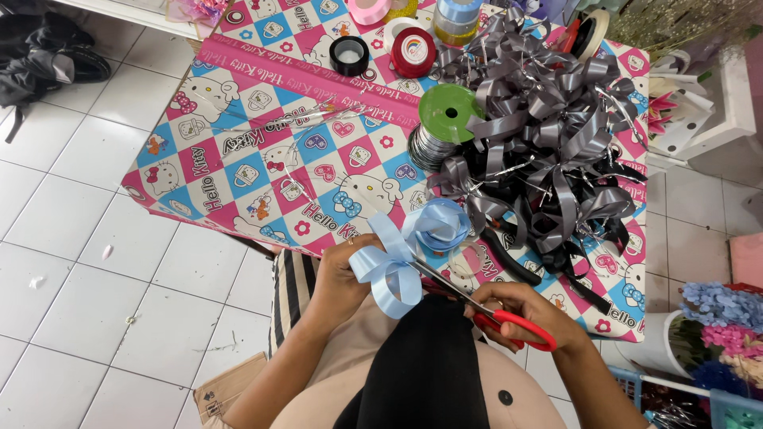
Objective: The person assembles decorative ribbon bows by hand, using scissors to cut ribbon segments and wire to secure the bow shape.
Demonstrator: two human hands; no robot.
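- Head view: a light blue ribbon bow sits at the near edge of the table, pinched in the left hand, whose fingers are closed around its middle.
- The right hand grips red-handled scissors, fingers through the loops, blades pointing at the bow.
- Just behind the bow lies a blue ribbon roll.
- Farther back, a heap of grey ribbon bows beside a green-capped spool.
- Black pliers lie near the heap.
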